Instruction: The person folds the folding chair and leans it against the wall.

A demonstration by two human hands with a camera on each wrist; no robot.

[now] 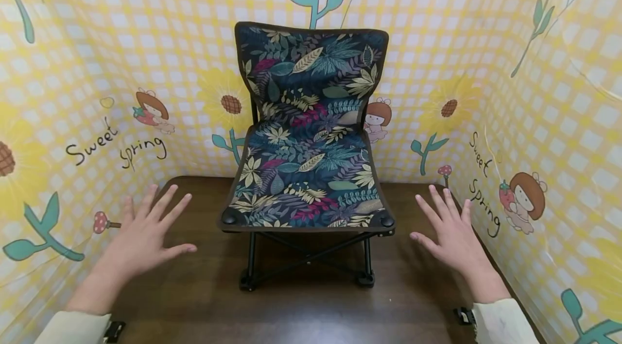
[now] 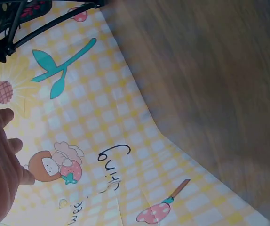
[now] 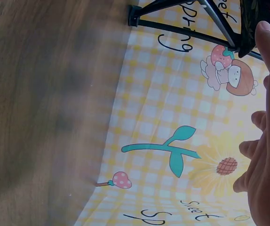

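A small folding chair (image 1: 311, 166) stands unfolded in the middle of the head view, its dark cloth printed with leaves in teal, cream and magenta. Black crossed legs (image 1: 308, 262) hold it up, and part of the frame (image 3: 186, 30) shows in the right wrist view. My left hand (image 1: 148, 233) is held out to the left of the chair, fingers spread, touching nothing that I can see. To the right of the chair my right hand (image 1: 452, 233) is likewise spread, apart from the chair and holding nothing.
The chair rests on a dark brown wooden tabletop (image 1: 311, 311). Yellow checked cloth (image 1: 189, 25) with flowers and cartoon figures hangs close behind and along both sides. Each wrist wears a dark strap, such as the right strap (image 1: 464, 316), by a pale sleeve.
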